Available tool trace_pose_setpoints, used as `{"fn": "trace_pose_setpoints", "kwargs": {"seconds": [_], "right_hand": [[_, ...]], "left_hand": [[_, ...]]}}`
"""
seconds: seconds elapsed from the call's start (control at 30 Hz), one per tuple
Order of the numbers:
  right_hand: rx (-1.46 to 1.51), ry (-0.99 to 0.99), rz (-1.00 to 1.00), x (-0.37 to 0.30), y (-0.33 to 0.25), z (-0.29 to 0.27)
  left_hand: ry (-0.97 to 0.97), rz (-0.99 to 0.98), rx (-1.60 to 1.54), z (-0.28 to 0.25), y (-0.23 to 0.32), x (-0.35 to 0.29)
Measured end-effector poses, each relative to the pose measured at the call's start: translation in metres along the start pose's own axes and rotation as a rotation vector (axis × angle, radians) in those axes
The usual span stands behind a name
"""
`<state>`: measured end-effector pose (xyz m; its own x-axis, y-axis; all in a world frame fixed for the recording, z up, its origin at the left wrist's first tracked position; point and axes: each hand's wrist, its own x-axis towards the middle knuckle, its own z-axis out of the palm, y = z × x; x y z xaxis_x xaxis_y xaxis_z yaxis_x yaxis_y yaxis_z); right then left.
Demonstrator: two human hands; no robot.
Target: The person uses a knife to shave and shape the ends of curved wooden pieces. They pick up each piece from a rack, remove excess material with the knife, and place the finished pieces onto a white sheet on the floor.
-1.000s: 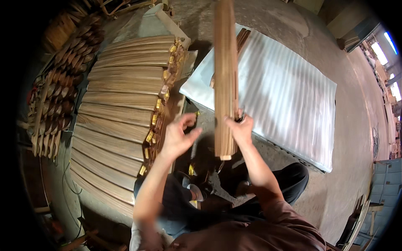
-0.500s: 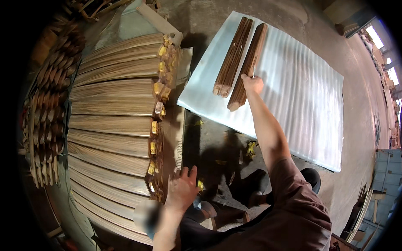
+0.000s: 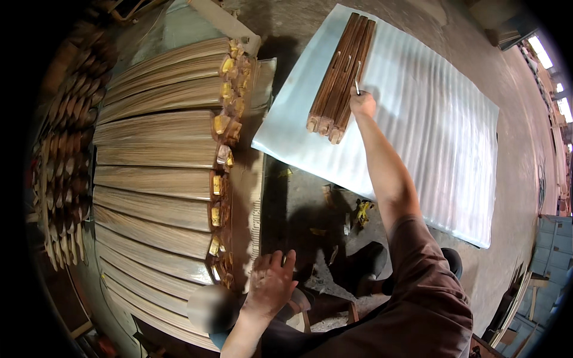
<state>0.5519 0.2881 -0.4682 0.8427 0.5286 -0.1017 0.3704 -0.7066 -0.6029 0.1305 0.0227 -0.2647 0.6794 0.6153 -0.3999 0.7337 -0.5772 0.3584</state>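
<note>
Three dark brown wooden bars [image 3: 343, 74] lie side by side on a pale sheet [image 3: 436, 143], slanting away from me. My right hand [image 3: 362, 104] is closed around a slim metallic tool [image 3: 357, 87], beside the right-hand bar; the tool's exact kind is not clear. Whether the hand touches the bar I cannot tell. Down near my lap, my left hand [image 3: 271, 284] hovers with its fingers apart and nothing in it. Left of it lies a stack of long wood-grain pieces [image 3: 155, 143], several of their ends bearing yellow bits [image 3: 221, 124].
Yellow scraps [image 3: 363, 212] litter the dark floor between the stack and the sheet. At the far left stands a pile of curved wooden parts [image 3: 62, 161]. A bluish stack of boxes [image 3: 552, 250] stands at the right edge.
The right-hand bar has moved left against the other two, closing the gap between them. My right hand has shifted slightly away from me; my left hand has moved a little right and nearer.
</note>
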Motion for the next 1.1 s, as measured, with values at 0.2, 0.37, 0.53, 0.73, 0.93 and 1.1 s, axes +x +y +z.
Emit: {"fn": "trace_pose_setpoints", "kwargs": {"seconds": [0.2, 0.37, 0.53, 0.73, 0.93, 1.1], "right_hand": [[0.063, -0.086, -0.216, -0.019, 0.057, -0.02], [-0.15, -0.853, -0.439, -0.192, 0.045, -0.088], [-0.175, -1.113, -0.67, -0.297, 0.083, -0.182], [-0.105, -1.169, -0.637, -0.366, 0.111, -0.237], [0.08, -1.191, -0.344, -0.359, 0.143, -0.271], [0.215, -1.18, -0.181, -0.345, 0.172, -0.277]], "left_hand": [[0.107, -0.011, 0.041, 0.007, 0.006, -0.012], [0.25, 0.005, -0.02, 0.012, -0.006, -0.043], [0.572, -0.003, -0.245, -0.045, 0.016, -0.088], [1.327, -0.53, -0.564, 0.016, -0.043, -0.246], [1.758, -1.575, -0.727, 0.26, -0.131, -0.417], [1.32, -1.762, -1.485, 0.385, -0.125, -0.423]]}}
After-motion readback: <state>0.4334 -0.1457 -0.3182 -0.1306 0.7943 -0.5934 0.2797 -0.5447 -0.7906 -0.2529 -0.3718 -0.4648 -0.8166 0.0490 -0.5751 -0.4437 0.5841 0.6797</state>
